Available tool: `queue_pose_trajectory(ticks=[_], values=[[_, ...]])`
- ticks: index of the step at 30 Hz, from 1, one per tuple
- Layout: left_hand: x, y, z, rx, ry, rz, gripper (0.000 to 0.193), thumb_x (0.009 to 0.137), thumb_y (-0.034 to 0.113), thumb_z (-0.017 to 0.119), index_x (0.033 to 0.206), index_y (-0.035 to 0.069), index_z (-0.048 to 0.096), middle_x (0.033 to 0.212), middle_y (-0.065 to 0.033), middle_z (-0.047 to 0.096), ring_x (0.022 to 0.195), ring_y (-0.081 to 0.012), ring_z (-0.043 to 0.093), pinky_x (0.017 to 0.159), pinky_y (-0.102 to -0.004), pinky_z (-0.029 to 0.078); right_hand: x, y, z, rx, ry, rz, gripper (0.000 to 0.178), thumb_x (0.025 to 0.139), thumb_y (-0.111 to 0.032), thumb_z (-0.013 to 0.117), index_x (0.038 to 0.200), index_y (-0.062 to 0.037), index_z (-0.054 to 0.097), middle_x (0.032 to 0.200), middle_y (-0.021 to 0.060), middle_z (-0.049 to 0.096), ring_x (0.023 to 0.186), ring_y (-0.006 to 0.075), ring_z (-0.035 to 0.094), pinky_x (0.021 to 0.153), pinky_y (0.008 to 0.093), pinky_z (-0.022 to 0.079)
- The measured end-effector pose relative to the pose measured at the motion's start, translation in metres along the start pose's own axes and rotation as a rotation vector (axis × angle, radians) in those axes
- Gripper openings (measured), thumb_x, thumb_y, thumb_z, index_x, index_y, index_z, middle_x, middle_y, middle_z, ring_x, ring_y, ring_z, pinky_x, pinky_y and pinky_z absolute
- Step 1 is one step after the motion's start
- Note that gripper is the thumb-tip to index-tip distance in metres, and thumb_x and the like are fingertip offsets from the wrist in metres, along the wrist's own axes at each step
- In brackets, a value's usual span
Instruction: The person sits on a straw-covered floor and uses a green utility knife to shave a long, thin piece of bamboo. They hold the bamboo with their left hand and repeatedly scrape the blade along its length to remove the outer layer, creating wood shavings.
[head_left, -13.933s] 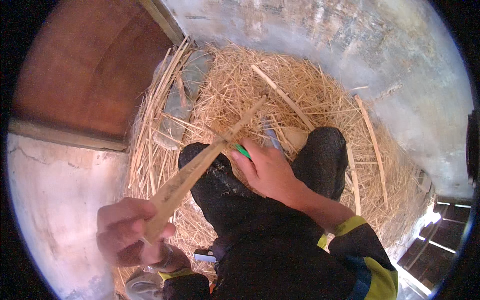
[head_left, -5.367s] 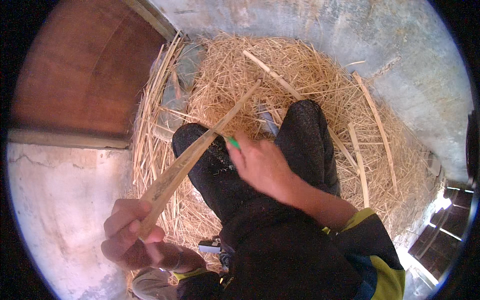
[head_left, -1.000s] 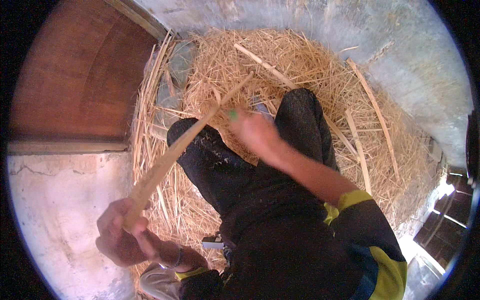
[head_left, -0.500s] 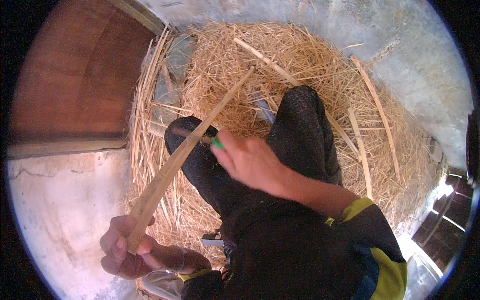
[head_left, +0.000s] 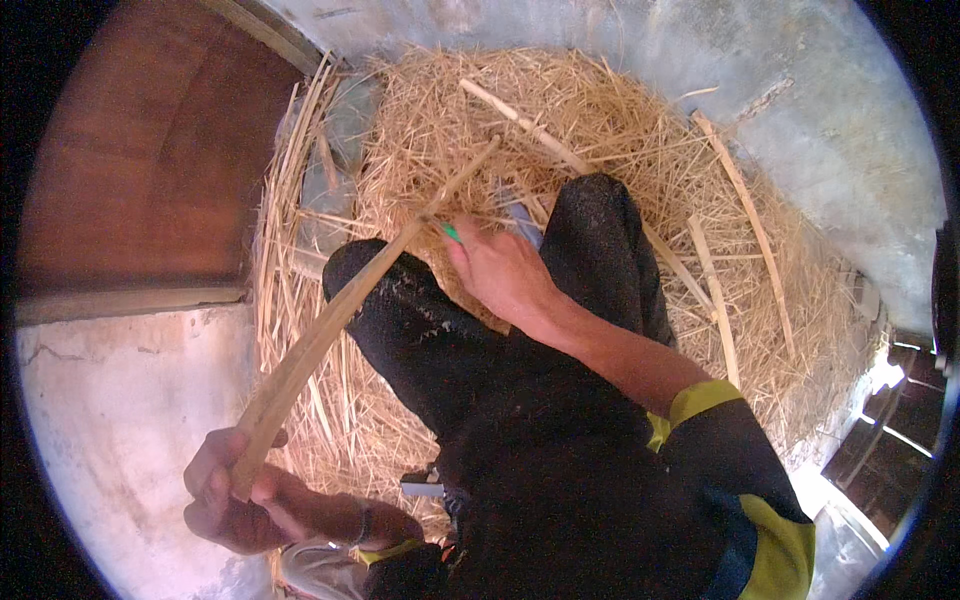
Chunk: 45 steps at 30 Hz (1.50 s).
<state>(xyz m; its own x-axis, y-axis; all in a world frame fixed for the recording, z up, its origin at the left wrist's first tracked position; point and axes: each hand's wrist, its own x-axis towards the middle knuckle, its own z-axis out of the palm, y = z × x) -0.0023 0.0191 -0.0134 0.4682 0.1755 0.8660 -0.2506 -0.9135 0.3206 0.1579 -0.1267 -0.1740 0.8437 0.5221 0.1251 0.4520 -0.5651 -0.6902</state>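
Observation:
A long, pale strip of wood or bamboo [head_left: 335, 315] slants from lower left up to the middle, passing over my left knee. Its near, wider end is gripped in my left hand [head_left: 240, 505], fingers and thumb closed round it. My right hand [head_left: 505, 275] is wrapped round a knife with a green handle [head_left: 451, 232], held against the strip toward its far end, between my knees. Most of the handle is hidden by the fingers, and the blade is hard to make out where it meets the strip.
Straw-like shavings [head_left: 450, 95] cover the floor around my legs. Loose strips [head_left: 745, 200] lie at the right, another strip [head_left: 525, 122] ahead, and a bundle of thin strips [head_left: 285, 190] at the left. A bluish wall [head_left: 700, 50] and brown panel [head_left: 150, 170] stand close.
My right hand has moved forward along the strip with the knife, away from my body. My left hand and the strip's near end have shifted slightly left.

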Motion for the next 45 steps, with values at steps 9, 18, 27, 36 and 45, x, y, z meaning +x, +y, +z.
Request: queue_pose_trajectory(ticks=[9, 18, 27, 36, 45], values=[[0.006, -0.006, -0.007, -0.014, -0.046, -0.033, 0.036, 0.086, 0.031, 0.060, 0.105, 0.005, 0.044, 0.083, -0.0201, 0.055, 0.058, -0.0220, 0.056, 0.044, -0.0298, 0.049, 0.005, 0.008, 0.005, -0.004, 0.022, 0.136, 0.021, 0.090, -0.022, 0.047, 0.093, -0.0010, 0.049, 0.055, 0.0197, 0.056, 0.053, 0.0382, 0.058, 0.051, 0.0473, 0.049], [0.019, -0.007, 0.009, -0.062, -0.026, -0.057, 0.028, 0.087, 0.019, 0.059, 0.102, 0.000, 0.044, 0.084, -0.0216, 0.058, 0.064, -0.0222, 0.058, 0.050, -0.0302, 0.051, 0.027, 0.048, 0.014, -0.210, 0.144, 0.037, 0.026, 0.090, -0.025, 0.046, 0.098, 0.0001, 0.052, 0.056, 0.0197, 0.057, 0.053, 0.0379, 0.060, 0.049, 0.0471, 0.048], [0.017, -0.016, 0.006, -0.063, 0.028, -0.066, 0.027, 0.086, 0.016, 0.059, 0.100, -0.002, 0.044, 0.083, -0.0231, 0.057, 0.068, -0.0246, 0.058, 0.056, -0.0330, 0.051, 0.044, 0.192, 0.039, -0.248, -0.028, 0.326, 0.032, 0.093, -0.024, 0.041, 0.089, 0.0033, 0.057, 0.076, 0.0265, 0.059, 0.072, 0.0389, 0.061, 0.063, 0.0495, 0.047], [0.011, 0.026, 0.020, 0.091, 0.154, -0.219, 0.026, 0.085, 0.017, 0.057, 0.087, -0.002, 0.040, 0.065, -0.0140, 0.048, 0.050, -0.0171, 0.047, 0.042, -0.0261, 0.039, -0.010, -0.039, -0.032, 0.395, -0.130, 0.101, 0.033, 0.094, -0.032, 0.041, 0.097, 0.0013, 0.042, 0.070, 0.0235, 0.056, 0.066, 0.0434, 0.057, 0.058, 0.0501, 0.043], [0.014, 0.037, 0.027, 0.065, 0.238, -0.330, 0.018, 0.086, 0.011, 0.056, 0.088, 0.000, 0.042, 0.061, -0.0135, 0.046, 0.046, -0.0160, 0.046, 0.038, -0.0240, 0.037, -0.016, -0.035, -0.028, 0.163, -0.038, -0.017, 0.018, 0.089, -0.019, 0.050, 0.089, -0.0015, 0.046, 0.058, 0.0207, 0.055, 0.054, 0.0401, 0.057, 0.046, 0.0479, 0.046]])
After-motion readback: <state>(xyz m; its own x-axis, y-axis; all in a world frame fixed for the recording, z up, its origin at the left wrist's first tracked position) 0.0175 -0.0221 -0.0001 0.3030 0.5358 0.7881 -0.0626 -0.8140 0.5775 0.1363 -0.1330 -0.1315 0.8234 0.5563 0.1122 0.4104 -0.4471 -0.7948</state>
